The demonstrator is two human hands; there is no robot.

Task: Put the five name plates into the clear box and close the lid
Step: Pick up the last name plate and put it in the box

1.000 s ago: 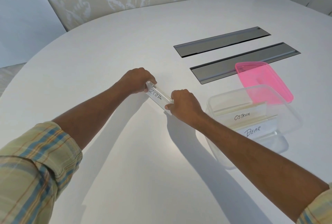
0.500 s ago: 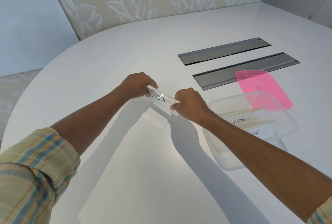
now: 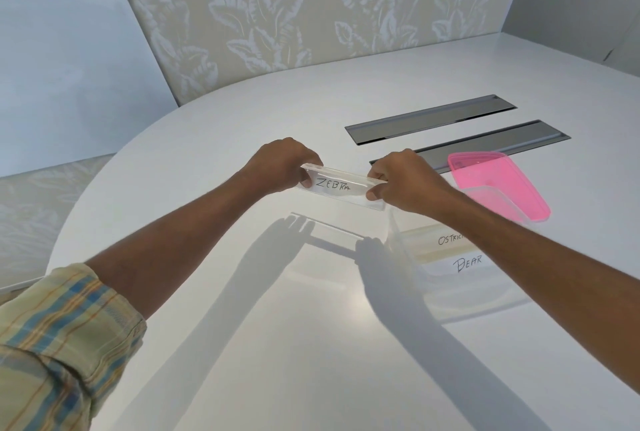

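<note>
A clear acrylic name plate marked ZEBRA [image 3: 337,186] hangs in the air above the white table. My left hand [image 3: 282,164] grips its left end and my right hand [image 3: 405,179] grips its right end. Its shadow falls on the table below. The clear box [image 3: 433,287] stands at the right, partly behind my right forearm. Inside it stand plates marked OSTRICH [image 3: 446,240] and BEAR [image 3: 467,263]. The pink lid [image 3: 498,188] lies flat behind the box.
Two long grey cable flaps [image 3: 429,117] are set into the white table [image 3: 242,344] behind the hands. A leaf-patterned wall panel [image 3: 311,8] rises at the table's far edge.
Both hands have lifted the ZEBRA plate off the table and carried it up and to the right, toward the box. The camera view has tilted upward.
</note>
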